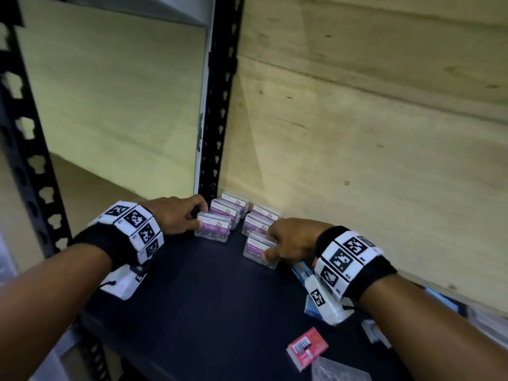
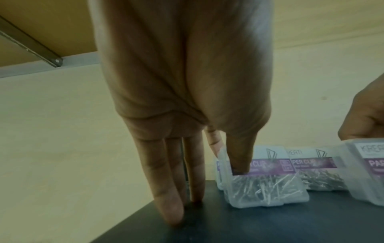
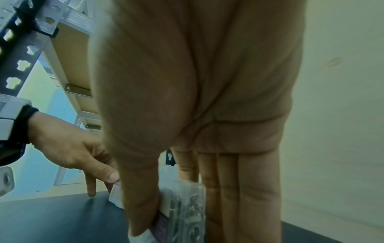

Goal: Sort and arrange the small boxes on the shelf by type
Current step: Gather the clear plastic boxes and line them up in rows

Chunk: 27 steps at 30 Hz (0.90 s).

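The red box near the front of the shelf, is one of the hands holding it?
No, the red box lies alone on the dark shelf, while both hands are farther back on the clear paper clip boxes.

bare dark shelf lies open between forearms; paper clip boxes crowd the back corner.

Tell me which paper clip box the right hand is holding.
The front box of the right-hand row, nearest the camera; the right hand pinches it. The left hand holds the other row's front box.
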Available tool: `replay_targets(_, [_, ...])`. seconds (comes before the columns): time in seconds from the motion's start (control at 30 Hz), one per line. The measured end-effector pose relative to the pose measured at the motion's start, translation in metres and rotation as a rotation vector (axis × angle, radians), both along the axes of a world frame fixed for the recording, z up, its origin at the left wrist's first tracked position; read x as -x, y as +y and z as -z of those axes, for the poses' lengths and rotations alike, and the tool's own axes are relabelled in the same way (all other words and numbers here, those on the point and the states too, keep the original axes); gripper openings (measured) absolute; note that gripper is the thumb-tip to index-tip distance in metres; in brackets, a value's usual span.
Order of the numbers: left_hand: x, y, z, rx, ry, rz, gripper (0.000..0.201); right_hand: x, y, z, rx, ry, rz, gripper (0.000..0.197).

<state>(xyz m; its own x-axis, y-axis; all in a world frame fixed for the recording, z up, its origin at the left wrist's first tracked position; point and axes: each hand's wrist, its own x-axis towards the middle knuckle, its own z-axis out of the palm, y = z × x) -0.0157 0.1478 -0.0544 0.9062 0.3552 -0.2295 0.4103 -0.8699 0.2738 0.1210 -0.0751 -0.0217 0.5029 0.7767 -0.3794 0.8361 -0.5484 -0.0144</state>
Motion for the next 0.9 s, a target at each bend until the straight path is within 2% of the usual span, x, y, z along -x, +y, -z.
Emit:
replay_targets(0.17, [-0.005,-0.003,-0.002,-0.034,0.049,0.03,0.034,-0.003,-0.004,-0.002,0.01,0.062,0.012,0.038])
replay_targets(0.33, [-0.012,-0.001,-0.004,-0.078,0.059,0.027,0.033,-0.012,-0.013,-0.006,-0.022,0.258,0.11,0.037])
replay_targets(0.6, [-0.018,-0.001,-0.003,-0.119,0.06,0.031,0.034,-0.019,-0.014,-0.007,0.004,0.326,0.124,0.042])
replay_targets(0.77, [-0.021,0.0,-0.003,-0.133,0.059,0.038,0.033,-0.016,-0.01,-0.005,-0.061,0.402,0.175,0.04])
replay_targets(0.9, [-0.022,-0.001,-0.003,-0.149,0.053,0.054,0.036,-0.014,-0.006,-0.003,-0.042,0.398,0.178,0.042])
